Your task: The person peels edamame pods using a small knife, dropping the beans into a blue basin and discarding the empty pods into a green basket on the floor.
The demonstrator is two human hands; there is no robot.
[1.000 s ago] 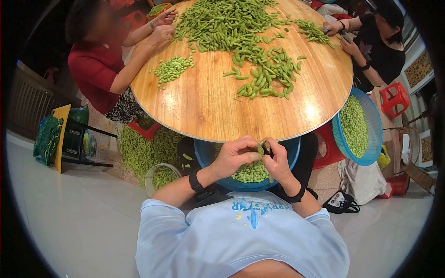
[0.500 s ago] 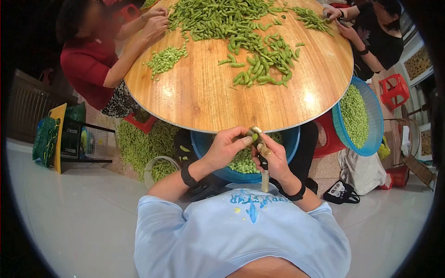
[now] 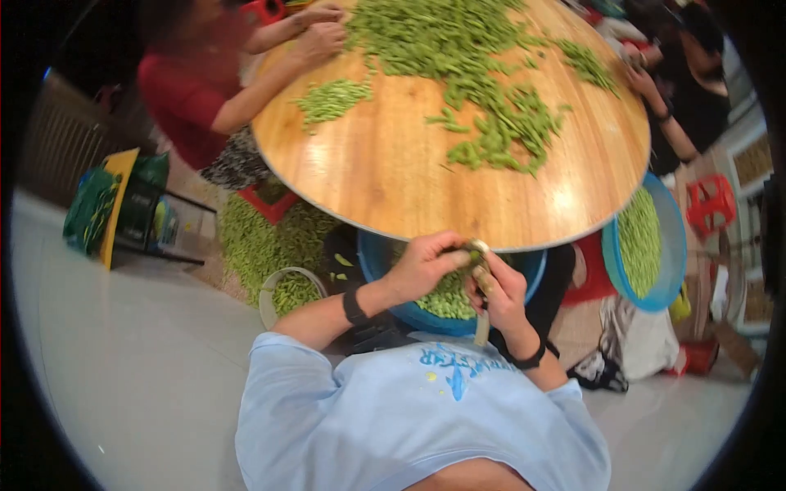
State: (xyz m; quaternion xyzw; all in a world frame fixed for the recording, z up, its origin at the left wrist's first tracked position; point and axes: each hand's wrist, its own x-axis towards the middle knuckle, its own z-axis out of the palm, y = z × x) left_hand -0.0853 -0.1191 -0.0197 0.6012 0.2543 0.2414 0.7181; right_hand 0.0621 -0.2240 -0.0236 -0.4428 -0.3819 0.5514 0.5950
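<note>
My left hand point(image 3: 427, 266) is closed, pinching a green bean pod point(image 3: 475, 255) just off the table's near edge. My right hand point(image 3: 501, 296) touches it from the other side, fingers wrapped round a slim tool with a pale handle point(image 3: 481, 329); blur hides what kind of tool it is. Something pale brown covers part of my right thumb. Below both hands stands a blue basin point(image 3: 434, 321), with shelled green beans point(image 3: 449, 301) inside. A large heap of pods point(image 3: 434, 41) spreads over the round wooden table point(image 3: 360, 176), with a smaller cluster point(image 3: 508, 135) closer to me.
A person in red point(image 3: 188, 90) works at the left beside shelled beans point(image 3: 332, 101); another in black point(image 3: 692, 98) sits at the right. Floor items include piled pods point(image 3: 266, 241), a pale bucket point(image 3: 266, 307), a blue basket point(image 3: 678, 258) of beans and a red stool point(image 3: 711, 206).
The whole view has shifted, so the table and people appear farther right and slightly lower. My hands stay together, with the pod and tool still in them.
</note>
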